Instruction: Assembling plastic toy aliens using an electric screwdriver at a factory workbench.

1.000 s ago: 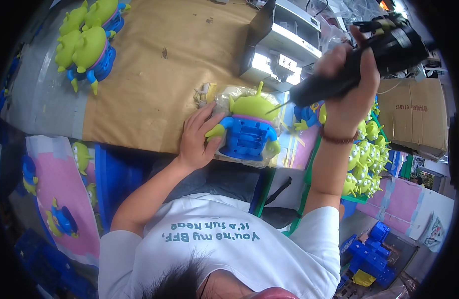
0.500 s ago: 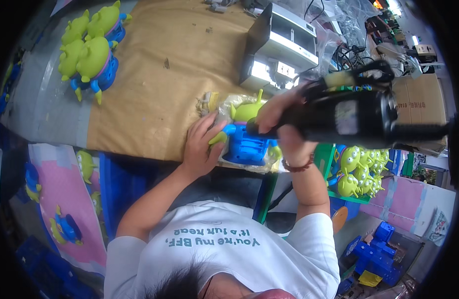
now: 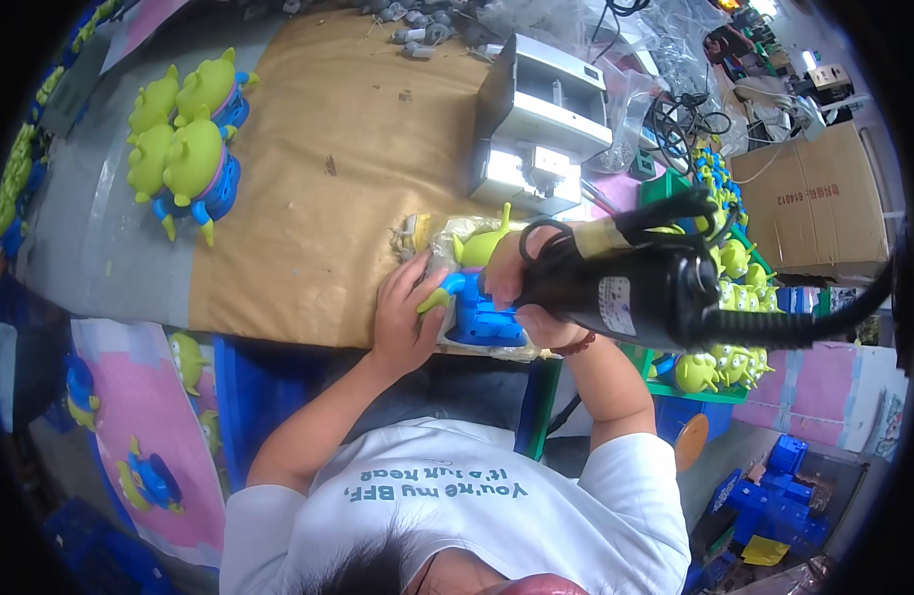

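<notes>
Toy figure (image 3: 488, 325), one, with one screwdriver (image 3: 665, 297)

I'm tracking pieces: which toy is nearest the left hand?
The toy on clear plastic, beside the left hand, with the black tool over it; all other toys are farther away.

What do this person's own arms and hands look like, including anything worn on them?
Both the left hand and right hand are ungloved, with bare forearms below short white fabric sleeves. A dark-red beaded bracelet circles the right wrist; no band shows on the left wrist.
</notes>
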The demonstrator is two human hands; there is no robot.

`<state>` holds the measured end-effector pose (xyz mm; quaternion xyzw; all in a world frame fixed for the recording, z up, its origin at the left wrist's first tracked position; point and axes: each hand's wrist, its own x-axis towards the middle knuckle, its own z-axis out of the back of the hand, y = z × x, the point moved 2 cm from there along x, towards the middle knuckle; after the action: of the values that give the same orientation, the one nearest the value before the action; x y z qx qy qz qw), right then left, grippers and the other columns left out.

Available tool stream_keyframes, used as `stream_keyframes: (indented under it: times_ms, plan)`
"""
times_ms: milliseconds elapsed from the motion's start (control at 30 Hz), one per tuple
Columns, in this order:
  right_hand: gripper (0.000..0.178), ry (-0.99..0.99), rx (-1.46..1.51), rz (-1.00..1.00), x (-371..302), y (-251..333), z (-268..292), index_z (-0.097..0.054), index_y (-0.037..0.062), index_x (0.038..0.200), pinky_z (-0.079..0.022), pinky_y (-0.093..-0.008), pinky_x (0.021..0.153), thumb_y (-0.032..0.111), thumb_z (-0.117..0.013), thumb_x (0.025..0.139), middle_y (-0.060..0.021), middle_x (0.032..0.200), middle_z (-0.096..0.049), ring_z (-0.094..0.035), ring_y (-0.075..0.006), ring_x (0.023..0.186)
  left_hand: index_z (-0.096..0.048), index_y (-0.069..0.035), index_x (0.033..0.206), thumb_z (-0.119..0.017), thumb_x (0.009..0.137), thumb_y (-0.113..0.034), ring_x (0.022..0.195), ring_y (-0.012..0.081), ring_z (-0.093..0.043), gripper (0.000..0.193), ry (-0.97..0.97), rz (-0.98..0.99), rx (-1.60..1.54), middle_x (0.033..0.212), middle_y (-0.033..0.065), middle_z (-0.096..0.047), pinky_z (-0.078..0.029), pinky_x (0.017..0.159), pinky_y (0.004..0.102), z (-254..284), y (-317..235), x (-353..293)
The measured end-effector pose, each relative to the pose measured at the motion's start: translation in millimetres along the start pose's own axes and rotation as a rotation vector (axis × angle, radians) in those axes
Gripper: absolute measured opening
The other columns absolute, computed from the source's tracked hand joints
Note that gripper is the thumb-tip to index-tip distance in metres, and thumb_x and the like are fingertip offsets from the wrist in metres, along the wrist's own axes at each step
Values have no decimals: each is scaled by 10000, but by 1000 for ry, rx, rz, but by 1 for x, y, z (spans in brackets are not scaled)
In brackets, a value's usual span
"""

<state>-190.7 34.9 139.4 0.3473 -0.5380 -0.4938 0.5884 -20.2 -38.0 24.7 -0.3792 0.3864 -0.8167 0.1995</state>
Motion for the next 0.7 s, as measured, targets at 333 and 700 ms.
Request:
stream_keyframes:
  times_ms: [333,700]
  plan:
    - [269,-16,147,-148,11,0,-1,-568,23,1004,-469,-316,760,17,-691,765,-38,897,-581,-574,-173,802,-576,-39,1252,-529,923,-222,1216,410,-471,380,6,-3,-2,1324,254,-500,-330,1048,451,-2,-2,-1]
    - [424,-676,-51,252,83,42,112,-436,-34,1239,-498,-308,607,64,-618,869,-81,736,-584,-584,-173,631,-258,37,1417,-865,594,-466,1243,405,-427,1140,42,-67,49,1377,248,-404,-333,1053,463,-1,-8,-9]
